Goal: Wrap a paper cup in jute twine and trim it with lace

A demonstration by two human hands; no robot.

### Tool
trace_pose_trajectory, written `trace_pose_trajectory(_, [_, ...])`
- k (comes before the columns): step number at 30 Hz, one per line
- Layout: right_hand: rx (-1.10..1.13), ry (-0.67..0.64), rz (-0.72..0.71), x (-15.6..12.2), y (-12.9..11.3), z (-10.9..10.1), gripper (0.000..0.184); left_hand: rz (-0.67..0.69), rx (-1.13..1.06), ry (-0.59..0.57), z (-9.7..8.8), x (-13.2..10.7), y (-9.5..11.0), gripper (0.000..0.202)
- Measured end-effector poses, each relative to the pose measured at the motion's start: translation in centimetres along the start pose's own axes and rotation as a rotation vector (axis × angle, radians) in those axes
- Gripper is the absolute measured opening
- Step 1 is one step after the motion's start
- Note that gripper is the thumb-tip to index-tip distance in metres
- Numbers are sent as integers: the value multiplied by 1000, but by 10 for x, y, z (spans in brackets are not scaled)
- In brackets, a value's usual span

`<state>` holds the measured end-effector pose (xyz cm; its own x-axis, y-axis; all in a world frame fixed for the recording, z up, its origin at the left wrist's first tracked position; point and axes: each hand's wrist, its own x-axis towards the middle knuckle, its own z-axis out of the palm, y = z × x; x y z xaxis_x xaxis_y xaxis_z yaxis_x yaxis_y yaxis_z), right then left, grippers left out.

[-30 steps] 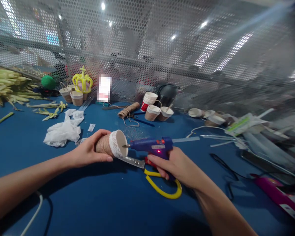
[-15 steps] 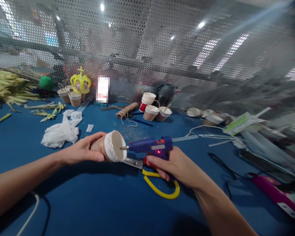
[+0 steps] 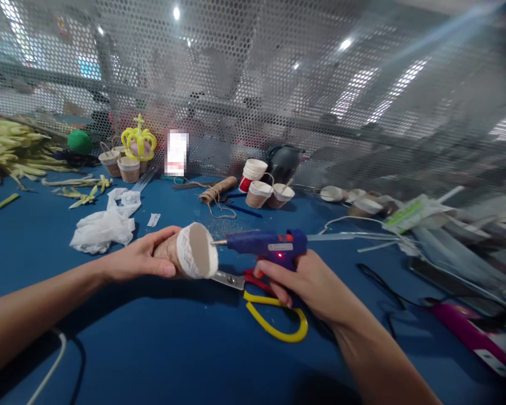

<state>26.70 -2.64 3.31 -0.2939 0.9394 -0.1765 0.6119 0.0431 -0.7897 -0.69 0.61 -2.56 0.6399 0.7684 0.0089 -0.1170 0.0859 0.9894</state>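
Note:
My left hand is closed round a twine-wrapped paper cup with a white lace band at its rim. The cup lies tilted, its mouth facing right. In my right hand is a blue hot glue gun with a red light lit. Its metal nozzle points left at the cup's rim; contact between them I cannot make out. A clear glue stick sticks out of the gun's back. Scissors with yellow and red handles lie below, partly hidden by my right hand.
Crumpled white lace lies left on the blue table. Behind are a twine roll, wrapped cups, a yellow crown and a green yarn ball. A purple power strip and cables lie right, before a perforated metal screen.
My right hand has drawn the glue gun a little to the right, so its nozzle has come back from inside the cup's mouth. The cup has turned very slightly in my left hand.

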Motion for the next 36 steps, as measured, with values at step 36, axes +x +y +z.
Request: trace_pose_trajectory(36, [2, 88, -45, -4, -7, 13, 42, 306, 369, 289, 8, 2, -5, 56])
